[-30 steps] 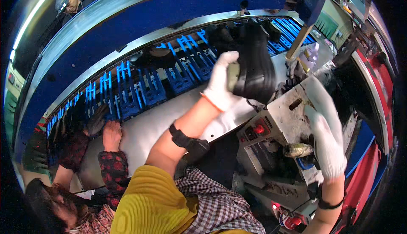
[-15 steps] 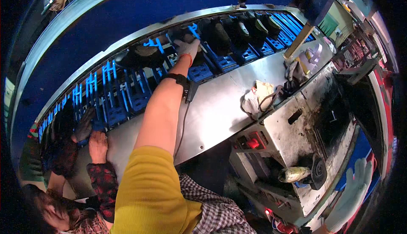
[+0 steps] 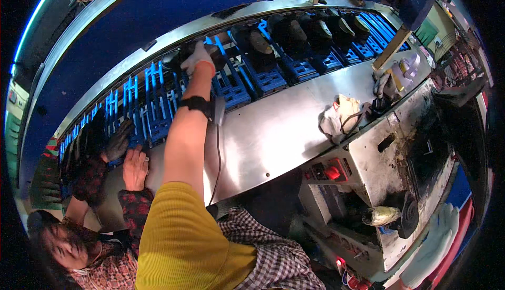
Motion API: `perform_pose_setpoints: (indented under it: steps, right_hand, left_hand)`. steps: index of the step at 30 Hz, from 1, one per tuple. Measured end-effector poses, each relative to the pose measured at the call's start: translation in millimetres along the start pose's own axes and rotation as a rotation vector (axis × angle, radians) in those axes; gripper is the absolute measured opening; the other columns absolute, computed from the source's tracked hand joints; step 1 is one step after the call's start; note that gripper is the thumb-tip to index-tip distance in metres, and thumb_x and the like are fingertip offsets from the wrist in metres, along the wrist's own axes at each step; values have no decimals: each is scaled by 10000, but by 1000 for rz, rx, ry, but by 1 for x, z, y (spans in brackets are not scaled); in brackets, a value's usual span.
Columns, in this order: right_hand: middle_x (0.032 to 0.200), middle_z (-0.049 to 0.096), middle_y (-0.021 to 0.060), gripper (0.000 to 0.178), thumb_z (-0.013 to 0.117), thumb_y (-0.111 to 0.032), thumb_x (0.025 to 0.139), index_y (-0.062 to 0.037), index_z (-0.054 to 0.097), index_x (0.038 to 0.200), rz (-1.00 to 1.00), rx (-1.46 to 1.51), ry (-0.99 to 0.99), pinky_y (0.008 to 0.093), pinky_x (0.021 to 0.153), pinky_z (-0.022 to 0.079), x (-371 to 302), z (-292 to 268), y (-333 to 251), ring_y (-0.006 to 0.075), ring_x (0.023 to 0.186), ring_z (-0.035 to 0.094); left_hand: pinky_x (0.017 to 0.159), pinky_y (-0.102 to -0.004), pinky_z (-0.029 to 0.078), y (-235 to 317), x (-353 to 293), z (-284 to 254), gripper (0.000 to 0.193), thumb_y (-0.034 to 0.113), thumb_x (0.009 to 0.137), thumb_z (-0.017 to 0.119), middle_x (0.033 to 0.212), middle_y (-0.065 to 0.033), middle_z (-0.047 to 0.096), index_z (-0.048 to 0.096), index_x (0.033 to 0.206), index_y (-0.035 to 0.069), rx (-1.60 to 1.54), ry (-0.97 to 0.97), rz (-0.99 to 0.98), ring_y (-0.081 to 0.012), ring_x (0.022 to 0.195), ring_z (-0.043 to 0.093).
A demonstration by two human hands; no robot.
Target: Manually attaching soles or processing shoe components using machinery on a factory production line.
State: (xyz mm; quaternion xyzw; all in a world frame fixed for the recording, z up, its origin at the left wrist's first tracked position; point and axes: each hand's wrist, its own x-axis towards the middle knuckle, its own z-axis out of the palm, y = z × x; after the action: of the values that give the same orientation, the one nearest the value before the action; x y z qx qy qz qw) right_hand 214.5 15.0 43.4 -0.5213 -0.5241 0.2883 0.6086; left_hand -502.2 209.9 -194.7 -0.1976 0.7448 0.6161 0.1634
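Note:
My left hand [image 3: 200, 60], in a pale glove with a reddish cuff, reaches to a dark rounded, shoe-shaped piece [image 3: 217, 58] on the blue slatted rack [image 3: 231, 91]. Its fingers curl over the piece, and their tips are partly hidden. A black wrist strap [image 3: 195, 104] with a small box and cord sits on that forearm. To the right of this hand, several similar dark pieces [image 3: 260, 43] rest in a row on the rack. Well away at the lower right, my right hand [image 3: 441, 232] wears a white glove, its fingers stretched out and holding nothing.
At the left, a co-worker's hand [image 3: 135, 169] and dark-gloved hand [image 3: 118, 141] are at the rack. A metal ledge [image 3: 263, 137] runs along the front, with a crumpled cloth [image 3: 342, 116] on it. A grimy machine box [image 3: 363, 169] with a red switch stands at right.
My left hand has moved left along the rack, from one dark piece to the neighbouring one. The view has shifted left. The co-worker's head has lifted. My right hand stays stretched out.

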Motion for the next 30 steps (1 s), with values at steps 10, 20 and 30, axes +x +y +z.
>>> perform_pose_setpoints:
  steps: [10, 20, 30]
  right_hand:
    - [1445, 539, 189, 510, 408, -258, 1080, 82, 465, 1457, -10, -17, -229, 421, 1143, 421, 13, 15, 25, 304, 1347, 532]
    - [1354, 609, 130, 514, 546, -270, 1038, 54, 516, 1436, 38, -114, -764, 337, 1095, 445, 32, 107, -5, 208, 1257, 578]
    - [1510, 493, 103, 798, 599, -361, 1029, -94, 175, 1650, 188, 510, -823, 354, 1053, 515, 42, 130, -5, 151, 1268, 588]
  left_hand:
    - [1127, -559, 333, 15, 123, -24, 897, 457, 793, 717, 1490, -165, 506, 318, 1526, 128, -201, -207, 105, -357, 1292, 502]
    - [1067, -601, 466, -4, -205, -136, 533, 363, 936, 499, 1356, -155, 659, 566, 1382, 79, -187, -1284, -130, -356, 1253, 623]
    - [968, -423, 542, -44, -435, -137, 423, 381, 966, 616, 1193, -117, 650, 589, 1258, 76, -193, -2076, -78, -246, 1027, 650]
